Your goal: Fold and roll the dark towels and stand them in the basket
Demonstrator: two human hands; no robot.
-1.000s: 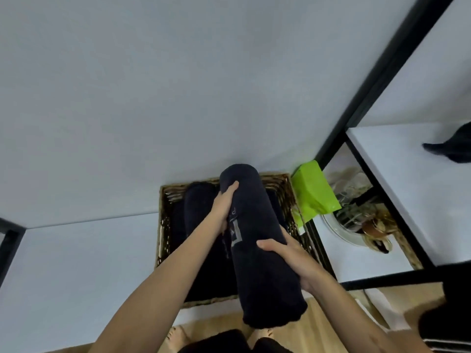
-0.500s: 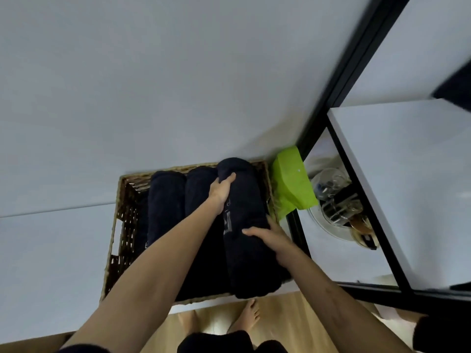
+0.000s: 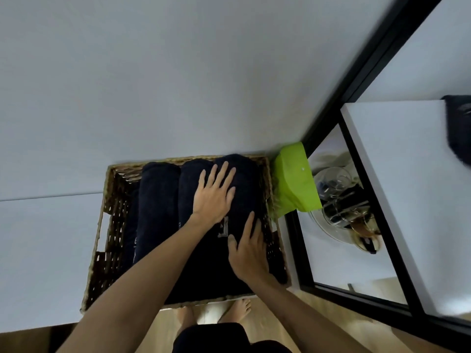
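Note:
A woven wicker basket [image 3: 109, 220] stands on a white surface and holds three rolled dark towels side by side. The rightmost roll [image 3: 242, 179] lies against the basket's right wall. My left hand [image 3: 212, 197] rests flat on it with fingers spread and straight. My right hand [image 3: 248, 250] presses on the near part of the same roll, fingers extended beside a pale label. The middle roll [image 3: 190, 184] and the left roll [image 3: 156, 200] lie untouched. Another dark cloth [image 3: 458, 128] shows at the right edge on a white table.
A bright green bag [image 3: 295, 184] sits just right of the basket. A black frame [image 3: 356, 80] borders a white table [image 3: 407, 194], with a glass bowl of items [image 3: 341, 202] on a lower shelf. My bare feet stand on wood floor below.
The roll I held has gone down into the basket's right side. Both hands have let go of their grip and now lie flat on it.

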